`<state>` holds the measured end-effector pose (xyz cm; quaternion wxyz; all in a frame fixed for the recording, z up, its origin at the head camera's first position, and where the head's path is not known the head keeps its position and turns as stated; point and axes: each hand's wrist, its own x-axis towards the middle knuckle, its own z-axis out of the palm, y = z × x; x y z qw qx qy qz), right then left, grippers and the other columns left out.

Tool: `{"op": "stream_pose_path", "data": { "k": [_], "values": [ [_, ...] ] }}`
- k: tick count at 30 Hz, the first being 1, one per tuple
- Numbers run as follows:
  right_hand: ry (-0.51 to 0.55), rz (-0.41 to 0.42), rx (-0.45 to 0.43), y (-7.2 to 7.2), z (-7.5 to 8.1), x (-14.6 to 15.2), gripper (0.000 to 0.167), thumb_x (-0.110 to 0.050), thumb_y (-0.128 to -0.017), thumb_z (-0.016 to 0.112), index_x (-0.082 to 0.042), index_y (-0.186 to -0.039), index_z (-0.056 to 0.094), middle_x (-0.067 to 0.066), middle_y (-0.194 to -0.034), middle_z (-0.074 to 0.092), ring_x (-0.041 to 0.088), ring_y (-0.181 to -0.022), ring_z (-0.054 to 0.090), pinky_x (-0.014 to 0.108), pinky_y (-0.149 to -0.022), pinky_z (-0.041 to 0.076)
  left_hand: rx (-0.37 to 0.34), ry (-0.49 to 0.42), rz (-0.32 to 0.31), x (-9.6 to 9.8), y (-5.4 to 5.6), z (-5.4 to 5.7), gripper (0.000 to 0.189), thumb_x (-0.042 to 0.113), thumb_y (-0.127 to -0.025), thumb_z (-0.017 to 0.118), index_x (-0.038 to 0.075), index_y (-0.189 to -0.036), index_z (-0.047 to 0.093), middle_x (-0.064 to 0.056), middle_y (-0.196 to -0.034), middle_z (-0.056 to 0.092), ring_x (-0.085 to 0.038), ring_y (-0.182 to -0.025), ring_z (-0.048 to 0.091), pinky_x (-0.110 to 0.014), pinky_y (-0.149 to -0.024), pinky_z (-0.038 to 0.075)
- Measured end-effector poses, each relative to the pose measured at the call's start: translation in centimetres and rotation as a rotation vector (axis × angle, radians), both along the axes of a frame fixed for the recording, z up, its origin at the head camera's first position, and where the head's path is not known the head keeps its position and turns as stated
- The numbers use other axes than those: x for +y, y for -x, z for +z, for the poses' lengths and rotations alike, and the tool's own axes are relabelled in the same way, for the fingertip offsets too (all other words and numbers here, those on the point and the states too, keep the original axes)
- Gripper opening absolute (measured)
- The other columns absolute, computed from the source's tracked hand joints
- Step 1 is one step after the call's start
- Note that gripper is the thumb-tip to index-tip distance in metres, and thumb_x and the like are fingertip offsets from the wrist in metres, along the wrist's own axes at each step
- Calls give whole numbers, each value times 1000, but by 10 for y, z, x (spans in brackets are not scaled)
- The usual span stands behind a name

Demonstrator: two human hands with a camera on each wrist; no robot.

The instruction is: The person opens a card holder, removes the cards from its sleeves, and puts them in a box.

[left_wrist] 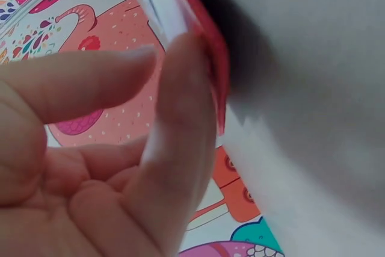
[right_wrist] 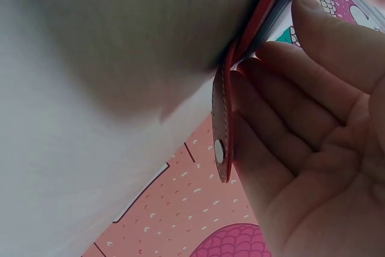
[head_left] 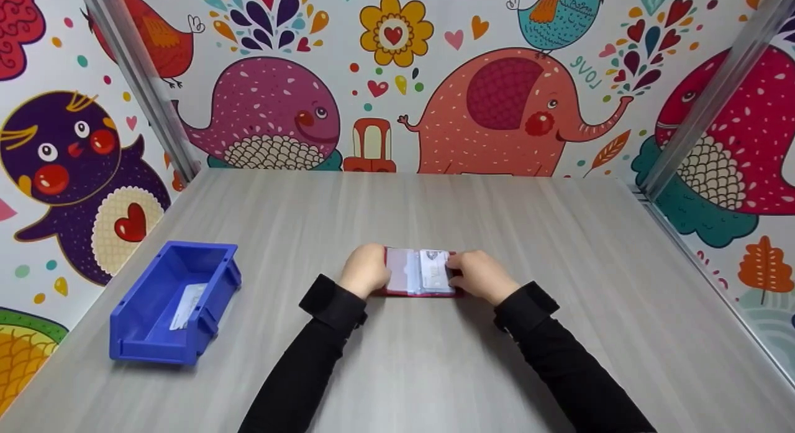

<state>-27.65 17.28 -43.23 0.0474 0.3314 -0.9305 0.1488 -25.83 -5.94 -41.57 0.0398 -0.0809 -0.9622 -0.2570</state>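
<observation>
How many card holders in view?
1: the red card holder, open between the left grip and right grip. Walls of the blue bin hide part of its inside.

Open red card holder (head_left: 400, 271), clear-sleeved, white card (head_left: 435, 273) at right, mid-table (head_left: 410, 352).

Table (head_left: 410, 209): pale grey, streaked wood-grain top, filling middle and bottom of the head frame. Blue bin (head_left: 155, 351) stands on it at left of frame, set obliquely. Red card holder (head_left: 400, 274), open, at frame centre; contact with table top unclear.
</observation>
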Motion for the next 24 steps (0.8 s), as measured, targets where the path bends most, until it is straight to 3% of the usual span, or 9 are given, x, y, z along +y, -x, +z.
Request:
{"op": "stream_pose_path", "data": {
  "k": [3, 8, 10, 18, 24],
  "values": [
    [-4, -2, -3, 0, 0, 0, 24, 2, -77, 77, -6, -71, 55, 5, -70, 54, 19, -64, 43, 34, -61, 42, 3, -26, 14, 2, 1, 5, 6, -4, -75, 64, -3, -80, 61, -16, -85, 65, -33, -80, 61, -45, -79, 51],
    [-7, -2, -4, 0, 0, 0, 22, 1, -78, 77, -5, -72, 56, 7, -71, 56, 20, -64, 44, 36, -61, 44, -14, -115, -5, 14, -1, 7, 27, -2, -82, 65, -11, -107, 65, -24, -107, 67, -40, -102, 63, -47, -93, 49],
    [-9, -4, -1, 0, 0, 0, 21, 1, -78, 76, -5, -73, 57, 8, -71, 57, 20, -64, 45, 37, -61, 44, -9, -133, -23, 19, -1, 5, 31, -2, -82, 65, -11, -112, 65, -25, -111, 67, -41, -106, 62, -47, -94, 48],
    [3, 13, 16, 0, -1, 0, 20, 2, -76, 77, -4, -73, 58, 7, -70, 57, 21, -63, 47, 38, -61, 45, 57, -152, -85, 35, 1, -7, 21, -3, -80, 60, -7, -98, 70, -20, -97, 70, -37, -96, 66, -43, -87, 51],
    [4, 13, 27, -1, -1, -1, 18, 3, -76, 76, -4, -75, 59, 7, -71, 58, 21, -64, 49, 39, -62, 46, 3, -154, -78, 43, 5, -9, 21, -4, -83, 58, -8, -99, 70, -19, -98, 70, -35, -96, 65, -43, -86, 51]
  ]
}}
